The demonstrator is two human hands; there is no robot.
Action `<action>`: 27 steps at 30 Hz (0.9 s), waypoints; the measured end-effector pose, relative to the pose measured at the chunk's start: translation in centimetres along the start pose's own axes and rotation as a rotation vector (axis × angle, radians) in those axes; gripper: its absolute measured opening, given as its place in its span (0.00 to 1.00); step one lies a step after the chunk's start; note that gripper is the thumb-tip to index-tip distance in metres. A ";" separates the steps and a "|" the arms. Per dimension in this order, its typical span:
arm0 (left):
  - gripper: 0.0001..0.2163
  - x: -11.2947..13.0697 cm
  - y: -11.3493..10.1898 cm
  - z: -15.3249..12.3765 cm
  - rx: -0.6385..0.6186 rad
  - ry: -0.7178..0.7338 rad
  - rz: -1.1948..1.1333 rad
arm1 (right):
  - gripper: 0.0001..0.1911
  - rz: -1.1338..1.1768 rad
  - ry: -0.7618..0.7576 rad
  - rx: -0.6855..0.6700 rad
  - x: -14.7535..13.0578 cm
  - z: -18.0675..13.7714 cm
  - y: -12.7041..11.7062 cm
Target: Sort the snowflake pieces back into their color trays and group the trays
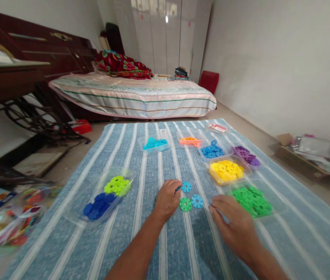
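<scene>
On the striped cloth, my left hand point(168, 197) is closed in a pinch, with a small dark blue edge of a notched disc point(178, 188) showing at its fingertips; most of that disc is hidden. Right beside it lie a light blue notched disc point(186, 187), a second light blue notched disc point(197, 201) and a green notched disc point(185, 204), all flat. My right hand point(234, 223) hovers to their right, fingers stretched and a little bent, with nothing visible in it. It is nearest to the clear tub of green discs point(252, 200).
Further tubs hold yellow discs point(226, 171), blue discs point(212, 150), purple discs point(245, 155), orange discs point(190, 141) and turquoise discs point(155, 144). A tub at left holds lime discs point(117, 185) and dark blue discs point(99, 206). A bed point(141, 99) stands beyond.
</scene>
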State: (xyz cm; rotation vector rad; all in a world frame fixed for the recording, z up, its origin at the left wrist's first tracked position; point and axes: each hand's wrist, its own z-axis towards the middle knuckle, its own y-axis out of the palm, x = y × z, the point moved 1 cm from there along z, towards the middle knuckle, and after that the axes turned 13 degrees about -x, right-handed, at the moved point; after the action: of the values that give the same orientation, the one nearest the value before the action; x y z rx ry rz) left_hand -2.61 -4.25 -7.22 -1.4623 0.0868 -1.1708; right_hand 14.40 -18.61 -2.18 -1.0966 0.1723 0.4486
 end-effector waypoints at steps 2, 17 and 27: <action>0.13 -0.1 0.1 -0.1 0.019 -0.017 -0.006 | 0.08 0.012 0.038 -0.095 -1.0 0.1 2.2; 0.21 -1.0 0.7 -0.5 0.094 -0.103 -0.121 | 0.14 -0.110 0.249 -0.243 1.2 0.6 6.8; 0.22 -1.0 0.8 -0.5 0.125 -0.106 -0.068 | 0.04 0.150 0.259 -0.197 1.3 1.4 6.3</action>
State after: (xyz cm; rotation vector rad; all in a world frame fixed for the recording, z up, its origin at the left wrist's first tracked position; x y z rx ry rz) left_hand -3.01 -4.25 -8.56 -1.4234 -0.1083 -1.1308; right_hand 12.73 -14.58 -7.18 -1.3400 0.4486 0.4628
